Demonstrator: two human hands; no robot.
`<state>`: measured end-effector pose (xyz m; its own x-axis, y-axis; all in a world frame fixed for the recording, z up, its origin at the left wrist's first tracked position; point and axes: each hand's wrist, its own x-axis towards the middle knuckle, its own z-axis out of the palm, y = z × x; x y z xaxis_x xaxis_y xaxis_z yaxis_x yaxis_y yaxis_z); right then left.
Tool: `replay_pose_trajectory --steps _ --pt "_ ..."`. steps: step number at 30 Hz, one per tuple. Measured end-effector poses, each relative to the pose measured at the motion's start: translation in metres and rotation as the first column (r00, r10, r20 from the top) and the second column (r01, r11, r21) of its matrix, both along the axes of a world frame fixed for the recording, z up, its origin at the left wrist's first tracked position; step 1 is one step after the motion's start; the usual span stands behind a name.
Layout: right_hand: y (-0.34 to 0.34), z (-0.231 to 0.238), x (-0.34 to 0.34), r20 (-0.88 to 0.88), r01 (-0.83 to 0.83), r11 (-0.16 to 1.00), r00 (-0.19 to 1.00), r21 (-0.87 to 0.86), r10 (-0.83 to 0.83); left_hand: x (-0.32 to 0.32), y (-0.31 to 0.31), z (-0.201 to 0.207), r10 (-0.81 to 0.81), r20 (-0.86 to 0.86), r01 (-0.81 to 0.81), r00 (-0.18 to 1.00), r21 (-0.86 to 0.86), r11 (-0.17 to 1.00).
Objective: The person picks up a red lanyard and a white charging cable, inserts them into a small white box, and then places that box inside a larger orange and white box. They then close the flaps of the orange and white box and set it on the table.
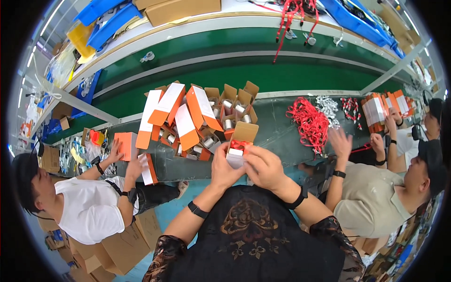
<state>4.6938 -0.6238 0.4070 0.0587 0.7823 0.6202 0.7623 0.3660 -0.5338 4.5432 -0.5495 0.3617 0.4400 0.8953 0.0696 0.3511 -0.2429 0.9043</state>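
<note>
A small white cardboard box [235,160] with its brown-lined flap [245,132] raised is in front of my chest. My left hand [225,170] wraps round the box's left side. From the right, my right hand [264,164] grips the box near its top edge, fingers bent and close together. A bit of red strap [240,144] and a white piece show in the box's mouth; my fingers partly cover them. Just beyond are several open cardboard boxes [228,91] with white and silver cylinders inside, and orange-and-white boxes [164,103] lie heaped over them.
Red lanyards [307,120] lie piled on the dark bench [270,117] at right, beside silvery clips [327,109]. A person [94,207] at left handles an orange box [125,145]. More people [376,202] work at right near stacked boxes [374,113]. A shelf edge [188,30] runs across the back.
</note>
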Motion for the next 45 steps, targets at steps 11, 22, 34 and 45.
replay_pose_trajectory --steps 11,22,34,45 --pt "0.002 0.020 0.018 -0.188 -0.120 0.948 0.980 -0.294 0.065 -0.004 0.003 0.022 -0.153 0.051 0.102 0.987 0.537 0.837" --pt "0.004 0.018 0.018 -0.908 -0.350 0.936 0.399 -0.020 0.130 -0.015 0.006 0.042 -0.307 0.099 0.224 0.946 0.486 0.845" --pt "0.009 0.032 0.000 -0.350 -0.282 0.946 0.912 -0.160 0.213 -0.039 0.001 0.069 -0.213 -0.137 0.235 0.967 0.173 0.957" --pt "0.015 0.021 -0.016 -0.475 -0.250 0.961 0.864 -0.116 0.167 -0.039 -0.004 0.082 -0.160 -0.223 0.218 0.962 0.266 0.939"
